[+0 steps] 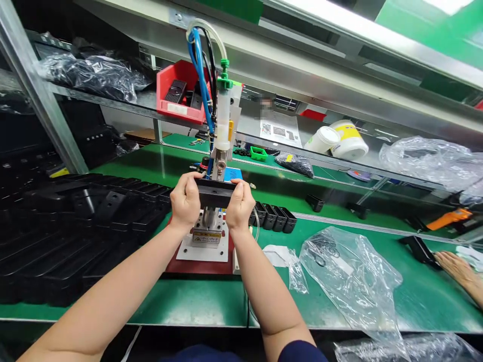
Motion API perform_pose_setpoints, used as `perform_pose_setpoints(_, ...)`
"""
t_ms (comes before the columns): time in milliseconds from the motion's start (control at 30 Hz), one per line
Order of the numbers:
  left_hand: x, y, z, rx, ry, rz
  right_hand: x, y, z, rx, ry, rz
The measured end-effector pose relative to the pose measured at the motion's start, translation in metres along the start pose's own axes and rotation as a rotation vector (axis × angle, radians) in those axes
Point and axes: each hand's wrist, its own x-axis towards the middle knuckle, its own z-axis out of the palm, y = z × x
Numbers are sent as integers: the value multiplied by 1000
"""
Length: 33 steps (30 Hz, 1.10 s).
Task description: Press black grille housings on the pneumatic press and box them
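Note:
My left hand (184, 201) and my right hand (239, 205) each grip one end of a flat black plastic part (216, 193). I hold it level under the nozzle of an upright dispensing machine (222, 125) with a white syringe barrel and blue and black hoses. The machine stands on a metal base plate (204, 247) with a yellow label, on a red mat. Both hands have fingers wrapped round the part's edges.
Stacks of black plastic parts (75, 221) fill the bench at left, and a short row of black pieces (272, 217) lies right of the machine. Clear plastic bags (347, 271) lie on the green mat at right. Another person's hand (462, 271) rests at far right. A red bin (180, 93) sits on the shelf.

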Motion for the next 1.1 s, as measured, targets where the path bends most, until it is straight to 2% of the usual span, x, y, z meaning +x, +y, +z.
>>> perform_pose_setpoints(100, -14, 16, -16, 12, -47, -11, -10, -12, -14, 27, -9, -44)
perform_pose_setpoints(200, -38, 27, -41, -12, -242, -121, -29, -13, -39, 35, -61, -60)
perform_pose_setpoints(267, -53, 32, -57, -115, -485, -244, -39, -11, -58, 73, -128, -69)
perform_pose_setpoints(367, -69, 41, -66, -398, -962, -540, -44, -7, -81, 152, -323, -50)
perform_pose_setpoints(400, -74, 44, -64, -497, -1074, -643, -44, -6, -86, 169, -388, -35)
perform_pose_setpoints(433, -79, 46, -60, -583, -1126, -731, -44, -5, -90, 177, -424, -8)
perform_pose_setpoints(467, -84, 48, -55, -651, -1116, -794, -43, -4, -94, 178, -420, 30)
perform_pose_setpoints(500, -89, 49, -49, -696, -1057, -838, -44, -4, -97, 172, -378, 79)
perform_pose_setpoints(600, -100, 49, -31, -713, -770, -900, -56, -3, -110, 131, -196, 222)
perform_pose_setpoints(633, -103, 49, -26, -698, -679, -903, -65, -4, -116, 106, -197, 238)
perform_pose_setpoints(700, -107, 48, -16, -676, -541, -878, -87, -5, -125, 17, -312, 210)
perform_pose_setpoints(767, -111, 49, -7, -662, -465, -829, -111, -4, -130, -124, -421, 130)
perform_pose_setpoints(833, -118, 53, 4, -655, -456, -799, -130, -3, -130, -254, -390, 61)
perform_pose_setpoints(933, -128, 62, 17, -677, -572, -776, -138, 1, -131, -300, -237, 114)
perform_pose_setpoints(1033, -133, 65, 16, -616, -709, -659, -121, 11, -139, -208, -120, 280)
perform_pose_setpoints(1100, -136, 58, 4, -457, -756, -538, -99, 28, -147, -147, -39, 369)
